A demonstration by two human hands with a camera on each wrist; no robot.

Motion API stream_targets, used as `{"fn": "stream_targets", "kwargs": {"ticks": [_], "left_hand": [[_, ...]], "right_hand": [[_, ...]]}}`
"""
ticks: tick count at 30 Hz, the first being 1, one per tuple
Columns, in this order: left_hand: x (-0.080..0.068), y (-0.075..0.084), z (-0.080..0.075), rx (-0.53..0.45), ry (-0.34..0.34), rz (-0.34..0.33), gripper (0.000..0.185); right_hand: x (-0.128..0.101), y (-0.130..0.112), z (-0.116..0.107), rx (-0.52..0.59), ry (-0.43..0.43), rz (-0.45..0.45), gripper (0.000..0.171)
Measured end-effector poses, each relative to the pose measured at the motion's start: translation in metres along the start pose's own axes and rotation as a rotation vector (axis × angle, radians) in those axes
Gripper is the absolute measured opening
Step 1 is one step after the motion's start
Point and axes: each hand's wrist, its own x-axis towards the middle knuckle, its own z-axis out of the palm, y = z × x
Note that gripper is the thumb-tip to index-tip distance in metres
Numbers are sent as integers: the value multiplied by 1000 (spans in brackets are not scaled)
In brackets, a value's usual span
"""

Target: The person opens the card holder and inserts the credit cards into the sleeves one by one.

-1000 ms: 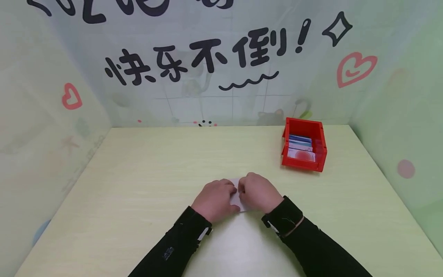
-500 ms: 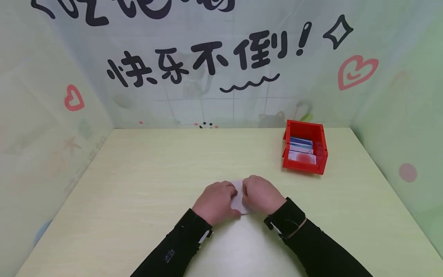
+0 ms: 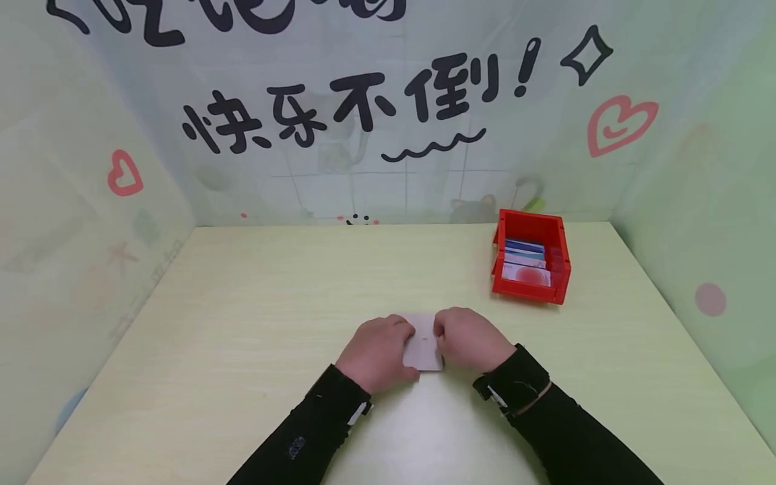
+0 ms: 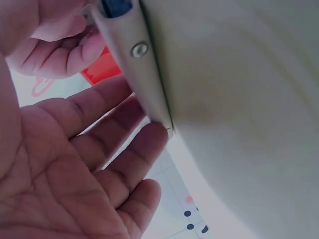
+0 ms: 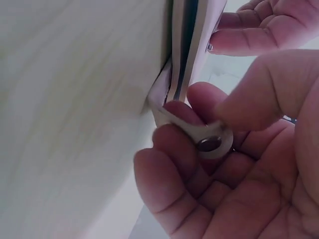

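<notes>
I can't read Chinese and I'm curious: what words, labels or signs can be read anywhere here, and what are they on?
"快乐不倒!" in big black brush letters on the back wall.
Above it, a second black line, cut off by the picture's top edge: unreadable.
Cards in the red bin: print too small to read.
White snap-button card holder between the left hand and right hand: no lettering to be seen.
</notes>
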Motion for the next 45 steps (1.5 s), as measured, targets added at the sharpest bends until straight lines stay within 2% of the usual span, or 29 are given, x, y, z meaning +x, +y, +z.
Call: {"fn": "stream_targets", "kwargs": {"ticks": [4,10,13,17,20,25,29,32,36,45], "left_hand": [[1,4,2,25,6,-25,54],[-1,4,2,31,16,-33,41],[-2,2,0,-3,16,-14,32],[-3,1,-5,-96,-4,-14,21],[-5,1,-8,-158,-35,-45,28],[-7,-2,-11,-256,-43,-95,59],[-8,-7,-13,-306,-32,-106,75],[-8,-11,-14,-329,-41,-103,82],[-8,-14,-15,-353,-28,-129,77],[-9,-22,-23,-360,50,-278,59]], "right_hand": [[-2,3,0,-1,6,-2,8],[-3,6,0,-16,45,-23,8],[-2,7,0,-13,57,-10,10],[-1,8,0,0,53,18,8],[0,8,1,-4,57,21,8],[0,9,3,-35,89,-14,15],[-2,9,6,-59,113,-73,27],[-2,9,7,-48,94,-93,35],[-1,9,7,-32,51,-86,43],[-1,7,6,-86,19,-34,55]]}}
